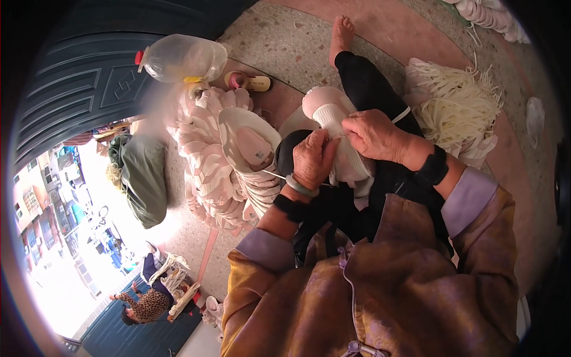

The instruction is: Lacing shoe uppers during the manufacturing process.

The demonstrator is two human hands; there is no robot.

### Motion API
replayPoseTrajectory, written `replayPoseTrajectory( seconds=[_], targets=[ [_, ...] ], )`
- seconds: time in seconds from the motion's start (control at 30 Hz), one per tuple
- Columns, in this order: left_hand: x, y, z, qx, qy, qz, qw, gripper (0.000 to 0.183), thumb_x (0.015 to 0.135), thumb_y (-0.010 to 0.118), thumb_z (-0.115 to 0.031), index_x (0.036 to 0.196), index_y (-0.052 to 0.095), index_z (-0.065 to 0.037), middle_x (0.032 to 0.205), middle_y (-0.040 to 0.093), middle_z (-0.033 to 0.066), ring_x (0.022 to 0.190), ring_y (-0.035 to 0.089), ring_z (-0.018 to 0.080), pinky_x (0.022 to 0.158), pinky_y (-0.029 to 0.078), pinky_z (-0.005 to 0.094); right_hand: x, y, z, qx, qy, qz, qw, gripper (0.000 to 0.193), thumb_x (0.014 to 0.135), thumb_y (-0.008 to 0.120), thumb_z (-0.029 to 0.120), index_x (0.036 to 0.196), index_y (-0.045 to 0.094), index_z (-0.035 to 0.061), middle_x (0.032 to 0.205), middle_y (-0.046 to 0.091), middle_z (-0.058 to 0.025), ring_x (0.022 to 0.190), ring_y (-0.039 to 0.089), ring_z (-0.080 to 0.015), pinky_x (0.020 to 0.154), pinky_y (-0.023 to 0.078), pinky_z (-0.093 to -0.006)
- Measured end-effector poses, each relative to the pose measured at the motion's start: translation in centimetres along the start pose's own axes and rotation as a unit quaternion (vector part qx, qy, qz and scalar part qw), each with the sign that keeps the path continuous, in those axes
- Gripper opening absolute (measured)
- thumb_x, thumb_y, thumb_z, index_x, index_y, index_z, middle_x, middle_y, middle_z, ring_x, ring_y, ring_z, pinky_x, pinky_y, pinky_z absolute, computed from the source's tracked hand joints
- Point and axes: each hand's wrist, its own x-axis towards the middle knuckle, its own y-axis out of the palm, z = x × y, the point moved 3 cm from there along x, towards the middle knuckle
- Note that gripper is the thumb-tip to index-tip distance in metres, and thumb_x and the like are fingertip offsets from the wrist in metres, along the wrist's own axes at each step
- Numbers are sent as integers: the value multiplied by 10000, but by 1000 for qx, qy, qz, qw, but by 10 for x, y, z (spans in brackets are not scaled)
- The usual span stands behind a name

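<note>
Across my lap lies a pale pink and white shoe upper (334, 119), with a rounded end pointing away from me and a ribbed white middle. My left hand (310, 159) is closed at its left edge, thumb and fingers gripping it. On the other side, my right hand (377, 138) pinches close against the ribbed part. Whatever small thing sits between its fingertips is too fine to make out. A thin white lace (273, 174) shows beside my left wrist, and a white strip (401, 115) crosses my dark trouser leg beyond my right hand.
Left of me rises a large heap of pale pink shoe pieces (205, 160). Behind it stand a clear plastic jug (185, 58) and a sandal (250, 81). Cream laces (461, 104) lie at right. Another person (148, 303) sits by the bright doorway, near a dark green sack (143, 178).
</note>
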Motion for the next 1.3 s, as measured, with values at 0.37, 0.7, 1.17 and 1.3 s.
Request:
replayPoseTrajectory(
  seconds=[0.37,0.7,1.17,1.3],
  targets=[
    [2,4,7,-89,-156,9,984,153,732,669,-86,780,531,-39,578,512,24,528,454,74,514,417,230,-4,5,-5,16,39,-38,998,45,704,509,20,675,475,13,645,539,-153,631,553,-347,553,446,-401],
    [8,6,7,-62,-133,12,989,178,743,648,-108,716,487,-36,537,463,7,510,404,66,483,387,238,0,7,-6,7,37,-39,999,58,711,512,21,681,464,5,667,534,-155,647,550,-348,566,448,-402],
    [2,9,20,-202,-196,60,958,196,776,654,-133,740,476,-60,650,418,-67,615,353,41,548,334,185,-3,0,-6,63,34,-49,996,75,732,522,8,690,460,-1,655,521,-149,627,539,-352,538,428,-384],
    [3,7,18,-195,-184,69,961,195,777,654,-132,739,478,-57,644,418,-65,613,352,41,546,336,187,-4,-2,-4,67,30,-54,996,65,739,527,15,701,477,0,660,528,-147,630,545,-346,544,433,-375]
  ],
)
